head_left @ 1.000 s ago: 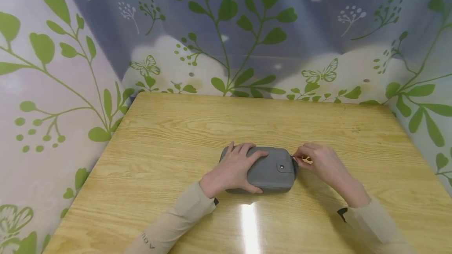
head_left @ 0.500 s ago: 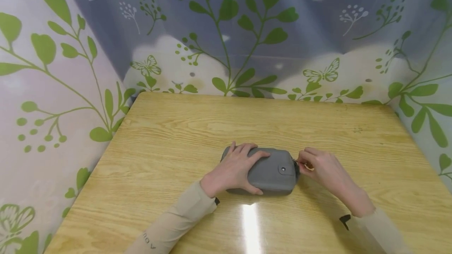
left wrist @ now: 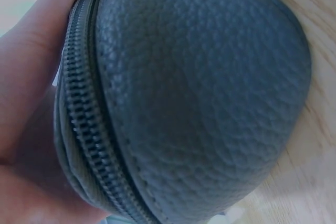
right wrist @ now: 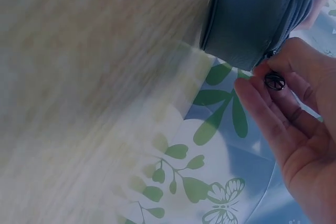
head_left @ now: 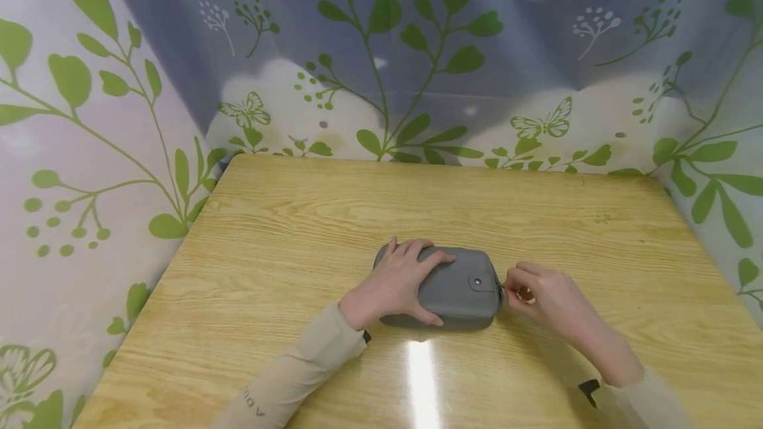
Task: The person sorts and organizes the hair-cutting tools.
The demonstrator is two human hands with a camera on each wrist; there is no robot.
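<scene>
A grey pebbled-leather zip pouch (head_left: 453, 290) lies flat on the table, with a snap tab near its right end. My left hand (head_left: 393, 286) spans its left half, thumb along the near edge and fingers over the far edge. In the left wrist view, the zipper teeth (left wrist: 89, 103) run between the hand and the textured leather side. At the pouch's right end, my right hand (head_left: 548, 296) pinches the zipper pull between thumb and forefinger. A dark round openwork piece of the pull (right wrist: 274, 81) shows below the pinch in the right wrist view.
The light wood-grain table (head_left: 286, 230) extends around the pouch, with a bright light reflection (head_left: 422, 382) in front. A leaf-and-butterfly patterned curtain (head_left: 417, 51) hangs along the table's back edge and both sides.
My right hand has moved toward the near side along the pouch's right end, drawing the zipper pull with it. The left hand stays in place on the pouch.
</scene>
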